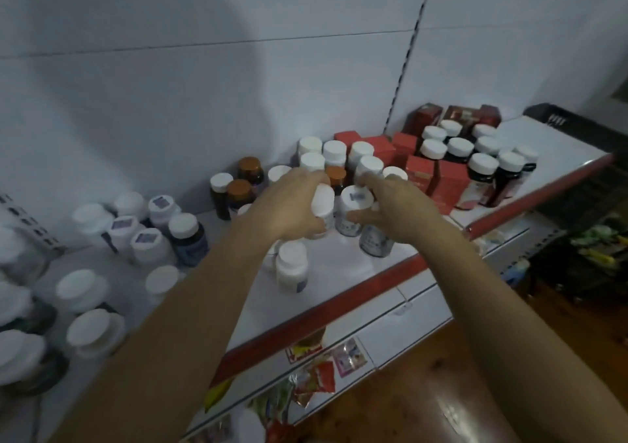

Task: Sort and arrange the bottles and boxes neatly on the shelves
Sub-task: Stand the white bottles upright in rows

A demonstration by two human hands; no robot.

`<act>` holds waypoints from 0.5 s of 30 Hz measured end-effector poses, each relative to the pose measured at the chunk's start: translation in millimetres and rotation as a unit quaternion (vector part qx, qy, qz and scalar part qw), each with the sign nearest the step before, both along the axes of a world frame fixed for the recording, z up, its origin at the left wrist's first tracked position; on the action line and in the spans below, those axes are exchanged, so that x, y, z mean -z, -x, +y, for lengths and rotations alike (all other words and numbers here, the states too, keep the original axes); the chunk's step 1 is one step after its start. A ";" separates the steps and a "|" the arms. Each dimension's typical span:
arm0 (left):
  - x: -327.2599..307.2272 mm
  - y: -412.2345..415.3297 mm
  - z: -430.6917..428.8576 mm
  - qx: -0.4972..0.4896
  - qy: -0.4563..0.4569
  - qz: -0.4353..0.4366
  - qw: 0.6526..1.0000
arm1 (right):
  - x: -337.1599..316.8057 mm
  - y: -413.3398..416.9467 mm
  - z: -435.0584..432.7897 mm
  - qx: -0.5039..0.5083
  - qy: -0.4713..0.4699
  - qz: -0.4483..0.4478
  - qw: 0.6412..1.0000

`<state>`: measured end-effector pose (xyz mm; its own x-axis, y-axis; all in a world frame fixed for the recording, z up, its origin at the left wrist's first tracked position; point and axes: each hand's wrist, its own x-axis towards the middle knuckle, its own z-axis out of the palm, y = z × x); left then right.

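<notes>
- Lower shelf (418, 310), nearest: bright snack packets (316, 374) lying loose, blurred.
- Top shelf (339, 301): white deck with a red front edge, running left to right.
- Lone white bottle (292, 269) stands upright just behind that edge, between the two forearms.
- Left hand (292, 204): fingers curled round a white-capped bottle (323, 201), thumb underneath, bottle tilted toward the camera.
- Right hand (394, 211): thumb and fingers clamped on a sticker-capped bottle (355, 198), just beside the left hand's bottle. Possibly lifted off the deck, contact is hidden.
- Grey-label bottle (375, 243) stands under the right palm, near the front edge.
- Left side of the deck: loose cluster of white-capped jars (146, 238), some with purple stickers on top.
- Behind the hands: two brown-capped bottles (249, 167) and a tight group of white-capped bottles (334, 152).
- Right of those: red boxes (421, 170), upright, then dark bottles (482, 167) with white caps in rows.
- White back panel (204, 85) behind everything.
</notes>
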<state>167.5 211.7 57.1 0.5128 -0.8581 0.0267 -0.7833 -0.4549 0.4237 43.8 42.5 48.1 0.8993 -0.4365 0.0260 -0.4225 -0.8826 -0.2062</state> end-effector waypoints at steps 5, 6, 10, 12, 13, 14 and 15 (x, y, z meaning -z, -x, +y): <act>20.1 -6.3 -18.4 0.004 -0.051 -0.038 0.998 | 29.5 -14.0 -6.0 -0.052 -0.031 -0.033 0.998; 17.8 -9.8 -15.6 0.002 -0.040 -0.038 0.998 | 30.9 -12.2 -7.2 -0.052 -0.042 -0.049 0.997; -5.8 -29.2 19.7 -0.017 -0.038 -0.083 0.996 | 21.3 -4.4 -0.6 -0.048 0.005 -0.145 0.988; -12.3 -37.5 43.8 -0.020 -0.077 -0.099 0.992 | 8.1 -3.3 13.9 -0.077 0.009 -0.216 0.973; -12.7 -38.0 52.4 -0.010 -0.104 -0.097 0.990 | 2.9 -2.9 22.6 -0.103 -0.001 -0.238 0.966; -11.0 -36.2 58.9 0.005 -0.130 -0.091 0.987 | -0.7 -2.5 32.7 -0.138 -0.017 -0.240 0.961; -6.3 -33.4 62.2 0.017 -0.149 -0.079 0.986 | -2.3 -2.3 44.5 -0.175 -0.041 -0.220 0.959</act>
